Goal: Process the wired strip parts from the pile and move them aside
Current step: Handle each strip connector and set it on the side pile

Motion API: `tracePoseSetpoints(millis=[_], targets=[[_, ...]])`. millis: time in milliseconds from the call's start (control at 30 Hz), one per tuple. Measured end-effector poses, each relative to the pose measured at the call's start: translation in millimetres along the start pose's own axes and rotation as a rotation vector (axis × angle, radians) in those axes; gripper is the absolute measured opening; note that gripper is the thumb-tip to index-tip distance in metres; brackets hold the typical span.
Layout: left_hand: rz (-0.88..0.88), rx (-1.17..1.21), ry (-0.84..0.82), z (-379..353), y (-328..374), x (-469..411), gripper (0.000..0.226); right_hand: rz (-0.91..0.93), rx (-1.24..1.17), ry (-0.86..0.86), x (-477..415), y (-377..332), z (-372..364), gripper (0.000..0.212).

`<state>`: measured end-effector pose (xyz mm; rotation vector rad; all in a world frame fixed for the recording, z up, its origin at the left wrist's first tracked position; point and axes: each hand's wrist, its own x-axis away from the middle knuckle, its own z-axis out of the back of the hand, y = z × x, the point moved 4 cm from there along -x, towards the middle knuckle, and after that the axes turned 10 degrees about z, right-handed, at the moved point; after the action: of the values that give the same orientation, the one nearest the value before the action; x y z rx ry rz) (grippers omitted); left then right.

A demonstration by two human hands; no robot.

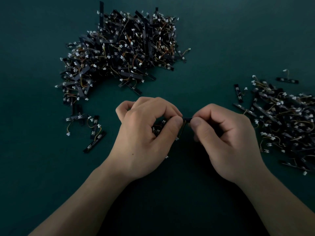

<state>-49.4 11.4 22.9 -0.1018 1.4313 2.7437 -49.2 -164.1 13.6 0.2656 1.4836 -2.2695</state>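
Dark teal matte tabletop (pixel 42 40), dim lighting, nothing else around. We see a big heap of black narrow circuit strips w/ thin orange/yellow wires and small white plug connectors (pixel 119 48) at top centre, well apart from a second, flatter heap of the same wired strips (pixel 281 120) at the right edge. We judge top heap = unprocessed supply and right heap = done parts, set off to the side so the two don't mix. A few loose wired strips (pixel 93 132) lie at lower left of the supply, just beside the left hand.

Both hands sit mid-frame, below the supply, close to the body, prob. for fine work. Left hand (pixel 144 133) is curled, thumb and index fingers (pixel 177 121) pinched narrow on one end of a short black strip part (pixel 187 119); we also see a few more strips cupped in the left palm (pixel 158 127), likely a small batch held ready. Right hand (pixel 226 135) mirrors it, thumb and index pinched tight on the other end of the same strip, other fingers folded in. An orange wire w/ white plug (pixel 180 132) dangles under the strip between the hands.

Strip is held off the tabletop, spanned between the two pinches. We judge it's mid-processing (bend/snap/check, can't tell which), not yet moved aside.
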Motion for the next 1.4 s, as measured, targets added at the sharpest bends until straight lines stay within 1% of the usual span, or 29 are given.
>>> tracePoseSetpoints(millis=[400, 467, 533, 600, 700, 733, 800, 867, 900, 933, 967, 1000, 1067, 1133, 1267, 1400], targets=[[-0.036, 0.019, -0.037, 0, 2, 0, 0.016, -0.003, -0.016, -0.034, 1, 0, -1, 0.022], [-0.045, 0.018, -0.037, 0, 3, 1, 0.017, -0.018, -0.028, -0.079, 1, 1, -2, 0.025], [-0.048, -0.011, -0.051, -1, 3, 0, 0.017, -0.018, 0.022, -0.150, 1, 2, -5, 0.029], [-0.046, -0.028, -0.073, -2, 2, -1, 0.017, -0.011, 0.047, -0.181, 1, 3, -6, 0.032], [-0.055, -0.012, -0.079, -3, 2, -1, 0.016, 0.005, -0.020, -0.200, 2, 4, -7, 0.040], [-0.066, -0.008, -0.063, -2, 1, -1, 0.016, 0.034, -0.042, -0.181, 2, 3, -6, 0.043], [-0.065, 0.050, -0.010, -1, -1, -1, 0.025, 0.145, -0.084, -0.040, 4, -3, -1, 0.041], [-0.009, 0.217, 0.055, 3, -7, -3, 0.031, 0.225, -0.111, 0.112, 7, -8, 5, 0.031], [0.022, 0.294, 0.089, 5, -11, -5, 0.031, 0.225, -0.093, 0.132, 8, -7, 6, 0.028], [0.050, 0.347, 0.118, 7, -14, -7, 0.029, 0.193, -0.054, 0.111, 8, -4, 5, 0.028], [0.076, 0.379, 0.136, 7, -16, -8, 0.028, 0.142, 0.016, 0.049, 7, 1, 2, 0.027], [0.097, 0.394, 0.140, 7, -18, -10, 0.026, 0.096, 0.125, -0.034, 5, 5, -2, 0.030], [0.115, 0.388, 0.121, 6, -19, -11, 0.024, 0.085, 0.391, -0.181, 3, 9, -11, 0.041], [0.117, 0.343, 0.088, 3, -18, -10, 0.022, 0.103, 0.537, -0.245, 2, 8, -16, 0.038], [0.111, 0.255, 0.061, 0, -17, -8, 0.020, 0.093, 0.540, -0.260, 2, 4, -17, 0.017], [0.111, 0.259, 0.057, 1, -16, -7, 0.017, 0.102, 0.510, -0.278, 1, 3, -17, 0.009]])
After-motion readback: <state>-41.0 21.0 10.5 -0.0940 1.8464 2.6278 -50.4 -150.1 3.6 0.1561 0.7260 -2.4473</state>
